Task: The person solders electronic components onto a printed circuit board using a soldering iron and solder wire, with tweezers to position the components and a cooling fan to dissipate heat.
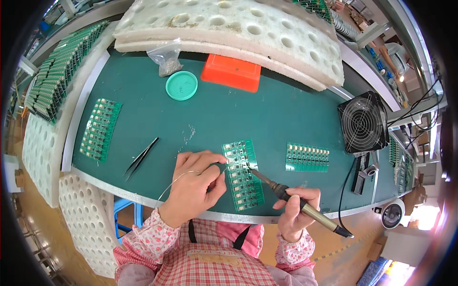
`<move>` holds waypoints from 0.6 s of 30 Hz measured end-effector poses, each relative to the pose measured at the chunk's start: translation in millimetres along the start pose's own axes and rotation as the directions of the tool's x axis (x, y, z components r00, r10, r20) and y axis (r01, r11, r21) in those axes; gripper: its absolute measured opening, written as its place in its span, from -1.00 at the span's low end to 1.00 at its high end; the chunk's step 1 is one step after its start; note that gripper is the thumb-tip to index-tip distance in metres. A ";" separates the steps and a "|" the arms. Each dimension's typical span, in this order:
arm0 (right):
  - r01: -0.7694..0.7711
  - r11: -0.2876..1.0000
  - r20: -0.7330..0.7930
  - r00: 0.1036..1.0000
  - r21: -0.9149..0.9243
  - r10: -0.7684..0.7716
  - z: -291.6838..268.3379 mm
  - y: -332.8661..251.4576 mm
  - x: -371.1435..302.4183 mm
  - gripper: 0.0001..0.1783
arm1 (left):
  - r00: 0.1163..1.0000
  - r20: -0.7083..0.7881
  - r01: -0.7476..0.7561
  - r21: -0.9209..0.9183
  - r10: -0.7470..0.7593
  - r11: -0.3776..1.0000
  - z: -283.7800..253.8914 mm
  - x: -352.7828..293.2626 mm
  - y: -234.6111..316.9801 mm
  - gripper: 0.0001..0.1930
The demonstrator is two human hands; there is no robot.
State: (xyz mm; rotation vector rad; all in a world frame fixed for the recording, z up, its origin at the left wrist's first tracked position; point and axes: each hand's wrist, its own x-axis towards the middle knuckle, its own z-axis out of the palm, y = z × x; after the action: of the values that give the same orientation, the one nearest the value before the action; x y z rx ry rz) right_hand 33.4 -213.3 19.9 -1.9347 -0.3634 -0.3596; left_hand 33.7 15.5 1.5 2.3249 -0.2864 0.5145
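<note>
**Iron on the board, wire fed in from the left**

Busy bench here: tweezers [141, 157] lie left of the work, a teal lid [182, 86] and orange box [232, 72] sit far back, a black fan [363, 122] stands at right. Nothing blocks the centre circuit board [243, 175], its long axis running away from the person. The right hand [295, 209] grips the soldering iron [298, 202], tip pointing up-left onto the board. The left hand [193, 186] pinches solder wire [177, 180] beside the board's left edge.
</note>
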 end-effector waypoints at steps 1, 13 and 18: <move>-0.036 0.999 0.007 0.999 0.017 0.036 3.1 -1.3 1.7 -0.80 | 1.000 0.009 -0.004 -0.004 0.004 1.000 0.1 0.6 -1.7 -0.76; 0.312 0.942 0.254 0.928 -0.125 -0.273 20.0 -9.4 29.2 -0.84 | 0.998 0.062 0.010 -0.011 -0.009 1.000 0.2 1.6 -4.4 -0.85; 0.351 0.926 0.290 0.908 -0.135 -0.302 23.1 -11.1 32.9 -0.82 | 0.995 0.104 0.001 0.001 -0.001 1.000 -1.6 -0.3 -5.9 -0.88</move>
State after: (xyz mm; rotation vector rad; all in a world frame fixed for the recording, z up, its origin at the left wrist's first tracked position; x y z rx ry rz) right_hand 60.6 -185.1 34.0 -2.1106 -0.8669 -0.3624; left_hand 35.0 20.7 -1.2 2.3565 -0.3345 0.3941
